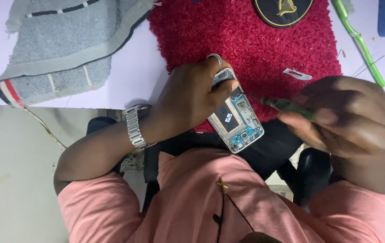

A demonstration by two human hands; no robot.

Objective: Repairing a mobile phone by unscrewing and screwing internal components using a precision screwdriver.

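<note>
Right hand [340, 117] pinches green tool [287, 105]; left hand [192, 96] grips opened phone [236, 118].

Round black badge [283, 10] — gold-edged — on red mat [246, 40].

We see even, soft indoor light, faint shadows. Right hand [345, 119] motion-blurred, green tool [287, 106] smeared. Phone [236, 116] fairly sharp. No glare. Whole frame slightly soft, compressed.
</note>
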